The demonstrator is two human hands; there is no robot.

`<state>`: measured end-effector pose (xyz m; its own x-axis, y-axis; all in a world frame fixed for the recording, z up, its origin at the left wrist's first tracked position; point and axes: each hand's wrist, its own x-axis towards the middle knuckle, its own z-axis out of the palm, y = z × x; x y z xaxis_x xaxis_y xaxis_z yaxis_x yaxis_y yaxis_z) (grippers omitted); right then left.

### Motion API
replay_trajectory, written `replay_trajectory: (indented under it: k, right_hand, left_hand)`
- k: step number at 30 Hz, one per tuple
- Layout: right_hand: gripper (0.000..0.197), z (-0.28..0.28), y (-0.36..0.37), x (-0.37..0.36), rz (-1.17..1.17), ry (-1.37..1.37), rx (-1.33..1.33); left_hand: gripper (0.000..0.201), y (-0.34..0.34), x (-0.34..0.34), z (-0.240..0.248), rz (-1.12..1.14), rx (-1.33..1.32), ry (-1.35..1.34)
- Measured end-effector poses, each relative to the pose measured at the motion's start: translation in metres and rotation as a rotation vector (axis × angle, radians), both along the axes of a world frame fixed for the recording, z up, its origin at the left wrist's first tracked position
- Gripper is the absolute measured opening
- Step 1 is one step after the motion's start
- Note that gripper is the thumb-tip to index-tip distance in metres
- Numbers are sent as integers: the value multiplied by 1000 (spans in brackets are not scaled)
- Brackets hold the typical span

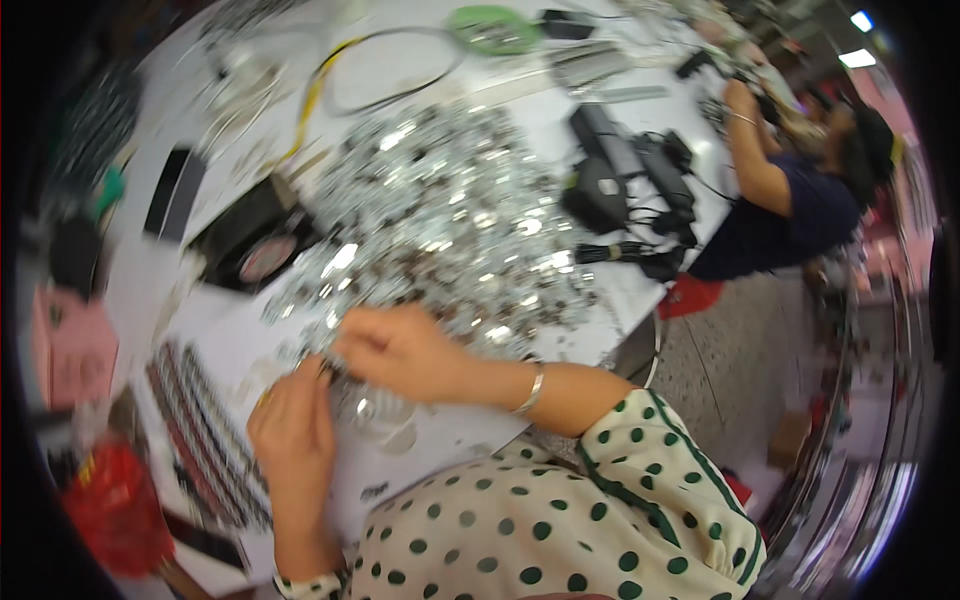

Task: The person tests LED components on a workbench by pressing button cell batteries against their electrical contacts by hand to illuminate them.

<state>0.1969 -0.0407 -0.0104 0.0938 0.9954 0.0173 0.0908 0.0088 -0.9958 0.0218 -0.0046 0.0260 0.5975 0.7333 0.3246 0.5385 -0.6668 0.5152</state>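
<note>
My left hand point(293, 425) is raised over the near edge of the white table, fingers pressed together at a small dark thing too small and blurred to name. Close beside it, my right hand point(395, 350) is closed with its fingertips bent inward; what it holds, if anything, is hidden. Just beyond both hands spreads a big heap of small shiny metal pieces point(430, 210). A clear plastic container point(382, 414) sits under my right wrist. To the left of my left hand lie several long, chain-like rows of silver and reddish-brown pieces point(210, 440).
A black box point(262, 240) with a round opening stands left of the heap. Black devices with cables point(620, 180) lie right. A green tray point(493, 30) is at the back, a red plastic bag point(118, 510) lower left. Another person point(790, 200) works at the right edge.
</note>
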Motion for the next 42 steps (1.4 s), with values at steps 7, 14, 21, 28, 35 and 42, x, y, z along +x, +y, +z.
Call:
replay_trajectory:
  k: [7,14,21,28,35,42]
  right_hand:
    - [23,5,2,18,-35,-442,310]
    - [19,2,2,19,97,-419,428]
    - [25,8,3,23,340,-164,286]
    - [23,11,2,19,305,-48,239]
    - [24,13,1,19,327,-44,200]
    - [31,13,2,20,465,-86,164]
  left_hand:
    - [25,-2,0,1,33,-114,16]
    - [19,4,-7,9,72,-292,35]
    - [13,10,-22,11,-30,-570,32]
    - [14,13,-28,11,-13,-592,-60]
    - [13,11,-29,16,-31,-631,-61]
    - [12,11,-31,16,-51,-612,28]
